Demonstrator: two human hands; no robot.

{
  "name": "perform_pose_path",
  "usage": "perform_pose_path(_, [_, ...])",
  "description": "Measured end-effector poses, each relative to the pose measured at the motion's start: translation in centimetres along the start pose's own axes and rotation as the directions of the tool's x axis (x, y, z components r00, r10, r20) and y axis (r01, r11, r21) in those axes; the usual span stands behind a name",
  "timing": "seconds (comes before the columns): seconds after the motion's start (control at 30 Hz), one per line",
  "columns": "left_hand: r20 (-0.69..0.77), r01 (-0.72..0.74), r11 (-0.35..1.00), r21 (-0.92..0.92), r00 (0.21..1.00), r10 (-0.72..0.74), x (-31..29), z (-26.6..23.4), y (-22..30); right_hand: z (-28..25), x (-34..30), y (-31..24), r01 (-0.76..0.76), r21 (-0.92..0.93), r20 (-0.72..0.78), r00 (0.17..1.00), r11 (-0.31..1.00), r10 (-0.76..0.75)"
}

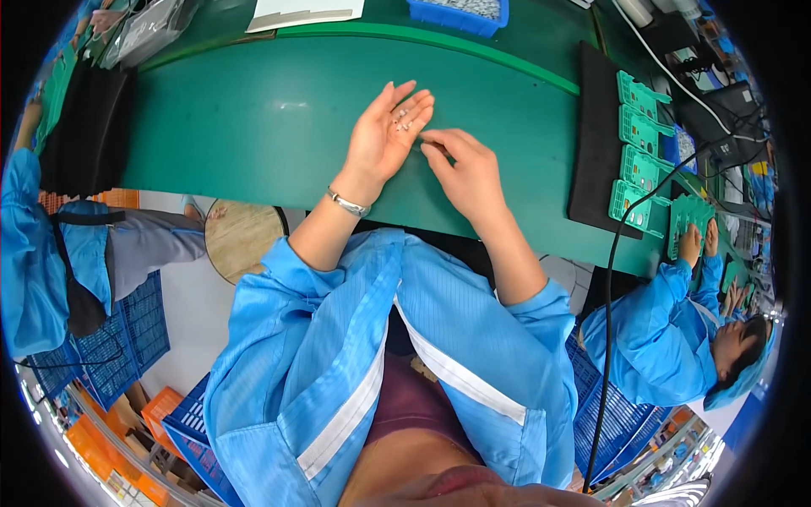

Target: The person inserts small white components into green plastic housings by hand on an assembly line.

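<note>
My left hand is turned palm up over the green table, fingers slightly cupped. Several tiny silvery metal parts lie on its fingers; they are too small to name more exactly. Close beside those fingertips is my right hand, its thumb and forefinger drawn together in a pinch. Whether anything sits between them is hidden. A metal bracelet circles my left wrist.
Green plastic frames line a black mat at the right. At the far side stand a blue bin of small parts and a white sheet. A black cable hangs at right, near a co-worker; another person is at left.
</note>
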State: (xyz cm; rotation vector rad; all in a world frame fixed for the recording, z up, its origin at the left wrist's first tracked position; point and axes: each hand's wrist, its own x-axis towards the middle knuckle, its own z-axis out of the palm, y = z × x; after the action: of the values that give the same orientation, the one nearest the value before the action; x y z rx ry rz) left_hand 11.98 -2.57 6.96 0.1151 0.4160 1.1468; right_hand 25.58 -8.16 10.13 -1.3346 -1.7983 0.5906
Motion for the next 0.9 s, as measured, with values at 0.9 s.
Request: perform_pose_path(0.9, [-0.061,0.019,0.990,0.138,0.998,-0.011,-2.6,-1.1,2.4,-3.2,20.9,7.1,-0.001,-0.662,-0.171,0.974,0.750,-0.149])
